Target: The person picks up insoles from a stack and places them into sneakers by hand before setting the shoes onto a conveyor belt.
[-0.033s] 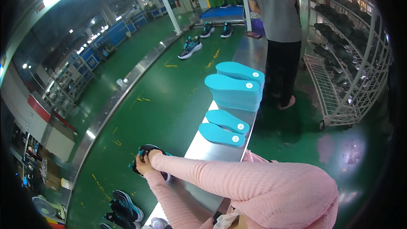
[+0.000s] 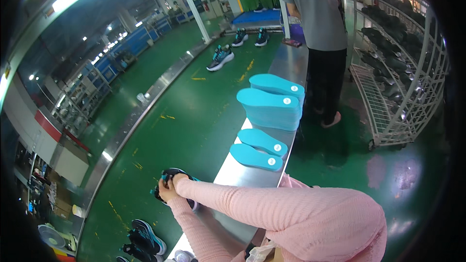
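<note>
Both my hands are together at a black sneaker with teal details point(image 2: 174, 170), on the green belt beside the metal ledge. My left hand point(image 2: 167, 193) is closed round the shoe's near side. My right hand point(image 2: 179, 180) grips its upper, close against the left; the hands hide much of the shoe and some fingertips. To the right, a pair of teal insoles point(image 2: 256, 157) lies flat on the metal ledge point(image 2: 233, 177). Behind them a tall stack of teal insoles point(image 2: 269, 111) stands on the same ledge.
More black sneakers point(image 2: 148, 237) sit on the belt at the lower left. Others point(image 2: 221, 59) stand at its far end. A person in a grey shirt point(image 2: 318, 14) stands beyond the ledge, near a white wire rack point(image 2: 374, 106) loaded with dark shoes.
The whole view has shifted very slightly. Both hands stay on the sneaker, and the insoles have not moved.
</note>
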### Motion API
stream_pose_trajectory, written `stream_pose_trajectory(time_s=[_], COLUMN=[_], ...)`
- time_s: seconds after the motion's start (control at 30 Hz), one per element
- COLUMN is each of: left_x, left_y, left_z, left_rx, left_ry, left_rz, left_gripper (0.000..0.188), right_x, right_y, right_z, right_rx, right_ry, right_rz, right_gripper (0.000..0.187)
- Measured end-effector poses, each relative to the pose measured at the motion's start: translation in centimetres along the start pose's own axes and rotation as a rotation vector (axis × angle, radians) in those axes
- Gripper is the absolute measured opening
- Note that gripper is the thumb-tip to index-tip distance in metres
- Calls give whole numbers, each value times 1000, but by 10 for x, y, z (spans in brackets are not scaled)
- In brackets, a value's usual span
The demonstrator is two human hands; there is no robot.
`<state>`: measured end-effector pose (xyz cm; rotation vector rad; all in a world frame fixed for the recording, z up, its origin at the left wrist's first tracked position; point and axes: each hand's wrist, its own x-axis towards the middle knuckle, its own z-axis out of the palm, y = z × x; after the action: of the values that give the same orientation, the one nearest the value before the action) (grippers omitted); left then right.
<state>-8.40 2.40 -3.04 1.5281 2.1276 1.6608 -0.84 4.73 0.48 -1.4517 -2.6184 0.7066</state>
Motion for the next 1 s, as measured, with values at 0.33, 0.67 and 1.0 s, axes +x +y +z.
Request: stream_pose_trajectory(time_s=[0.33, 0.67, 1.0], left_x=[-5, 5, 3], left_y=[65, 84, 88], left_z=[-29, 2, 12], left_rx=[91, 1120, 1383], left_ry=[-127, -1127, -1193], left_rz=[89, 181, 190], left_gripper=[30, 40, 41], right_x=[-86, -281, -279], right_y=[58, 155, 150], right_z=[30, 47, 69], right_rx=[137, 661, 344], right_ry=[776, 618, 377], right_rz=[-636, -299, -269], right_gripper=[22, 19, 21])
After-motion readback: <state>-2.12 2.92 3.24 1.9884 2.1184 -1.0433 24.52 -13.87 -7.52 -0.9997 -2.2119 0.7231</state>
